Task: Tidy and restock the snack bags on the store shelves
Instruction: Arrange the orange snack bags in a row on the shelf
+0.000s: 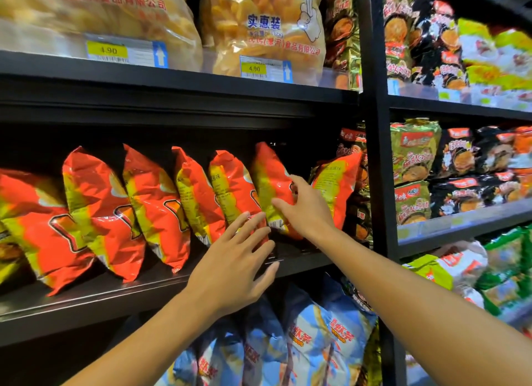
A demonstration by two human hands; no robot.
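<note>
Orange-red snack bags [161, 210] standing edge-on in a leaning row along the middle shelf [121, 296], centre-left of frame, likely so more fit. Right hand [305, 210], centre of frame, thumb and fingers spread wide around the flank of the bag at the row's right end [270, 184], apparently steadying it. Left hand [233, 267] just below, fingers straight and splayed, touching the neighbouring bag's [230, 184] lower edge, probably nudging it in. Blue bags [316, 336] on the shelf beneath.

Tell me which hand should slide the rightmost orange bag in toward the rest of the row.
Right, probably. The right hand already lies on the neighbouring orange bag, right beside the rightmost orange bag across a dark gap. The left hand is lower and further left, fingers spread over another bag.
</note>
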